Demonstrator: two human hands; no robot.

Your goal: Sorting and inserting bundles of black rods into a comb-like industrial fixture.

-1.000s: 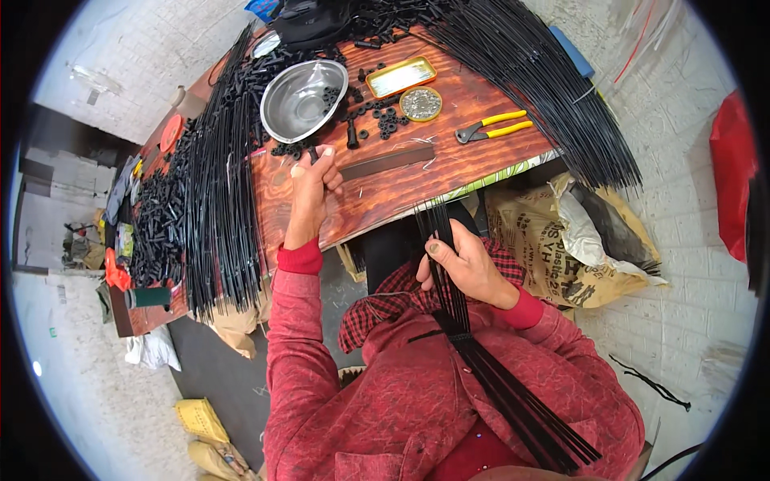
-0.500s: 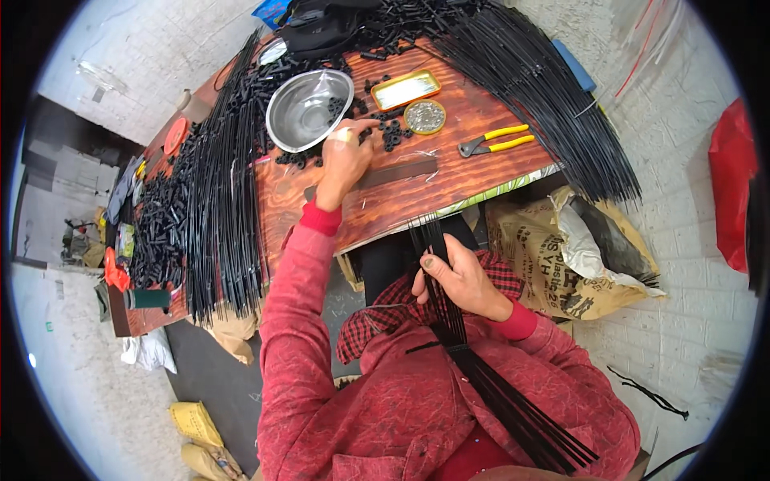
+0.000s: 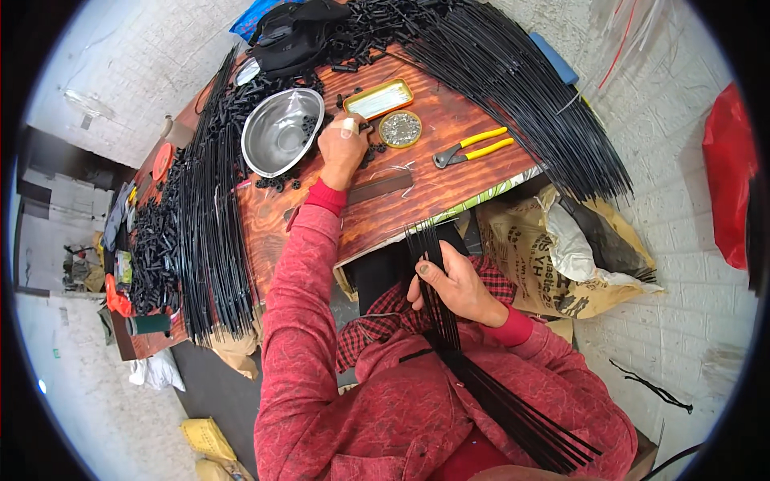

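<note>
My right hand [image 3: 464,286] is wrapped round a bundle of thin black rods [image 3: 509,401] in front of my chest. The bundle slants across my red jacket, with its tips fanned out near the table's edge. Over the table, my left hand [image 3: 343,150] reaches down among small black rings [image 3: 374,152], between the steel bowl [image 3: 258,143] and a round dish of small silvery pieces [image 3: 400,128]. Its fingers are curled and partly hidden, and what they pinch cannot be made out. A tape-like wrap is on one finger. More black rings lie in the bowl.
A yellow tray of thin pale pins [image 3: 377,100] and yellow-handled pliers [image 3: 473,147] lie on the wooden table [image 3: 321,232]. Large piles of black rods [image 3: 210,232] flank it left and right. Black tubes heap at the back. A brown sack [image 3: 521,264] stands at the right.
My left hand's fingers have curled down among the black rings, where one finger was stretched out before. My right hand keeps its grip on the rods. The whole view has shifted slightly.
</note>
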